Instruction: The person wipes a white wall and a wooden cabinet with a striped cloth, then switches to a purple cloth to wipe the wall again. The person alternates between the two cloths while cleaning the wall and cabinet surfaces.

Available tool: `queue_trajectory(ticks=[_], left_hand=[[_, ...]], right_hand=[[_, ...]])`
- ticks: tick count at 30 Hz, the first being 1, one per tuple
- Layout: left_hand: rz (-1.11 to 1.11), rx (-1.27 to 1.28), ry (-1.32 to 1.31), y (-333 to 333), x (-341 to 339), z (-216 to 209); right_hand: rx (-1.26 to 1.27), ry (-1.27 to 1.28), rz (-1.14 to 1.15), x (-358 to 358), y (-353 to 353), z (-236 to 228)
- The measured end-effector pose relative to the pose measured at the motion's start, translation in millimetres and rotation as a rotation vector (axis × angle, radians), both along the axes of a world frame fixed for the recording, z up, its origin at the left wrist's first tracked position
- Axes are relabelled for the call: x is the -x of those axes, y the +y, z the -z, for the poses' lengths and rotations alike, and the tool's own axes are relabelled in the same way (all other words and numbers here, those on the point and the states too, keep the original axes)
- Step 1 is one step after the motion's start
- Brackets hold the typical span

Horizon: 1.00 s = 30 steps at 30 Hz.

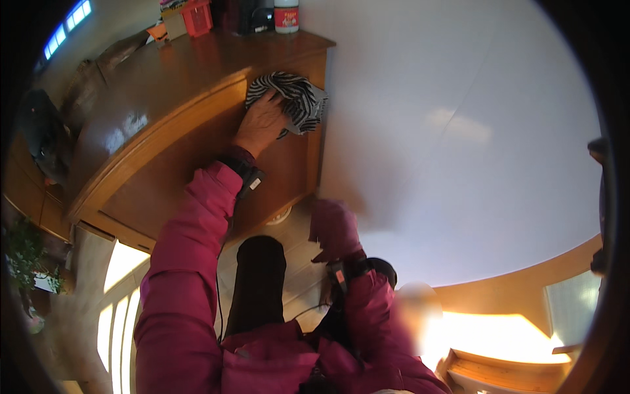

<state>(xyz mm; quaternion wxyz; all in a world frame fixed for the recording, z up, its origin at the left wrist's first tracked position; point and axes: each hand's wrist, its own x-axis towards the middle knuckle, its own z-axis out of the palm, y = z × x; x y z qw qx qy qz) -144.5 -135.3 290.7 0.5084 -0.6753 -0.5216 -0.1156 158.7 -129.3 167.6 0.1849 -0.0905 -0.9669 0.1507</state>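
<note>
My left hand (pixel 260 125) reaches forward to the upper right part of the wooden cabinet's panel (pixel 216 144). Its fingers press a crumpled cloth (pixel 298 98) with black and white stripes and a grey patch against the wood, close to the panel's right edge. Part of the fingers is hidden in the folds. Lower and to the right, my right hand (pixel 335 230) hangs in shade in front of the white wall, touching neither cabinet nor cloth. It looks dim and blurred, and how its fingers lie is not plain.
On the cabinet top (pixel 216 56) stand a red plastic basket (pixel 197 18), a white tub with a red label (pixel 287 16) and dark items. The white wall (pixel 459 131) meets the cabinet's right side. A plant (pixel 29 256) is at far left; a wooden piece (pixel 505 368) at lower right.
</note>
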Motion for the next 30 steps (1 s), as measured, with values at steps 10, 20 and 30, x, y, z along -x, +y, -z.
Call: queue_trajectory(ticks=[10,20,30], left_hand=[[-0.356,0.374,-0.266,-153,-6,68],[-0.313,0.271,-0.232,-191,1,75],[-0.405,0.232,-0.316,-204,24,91]], right_hand=[[-0.343,-0.037,0.278,-13,-33,-48],[-0.677,-0.082,0.292,-29,6,-39],[-0.471,0.023,0.544,-68,-15,-162]])
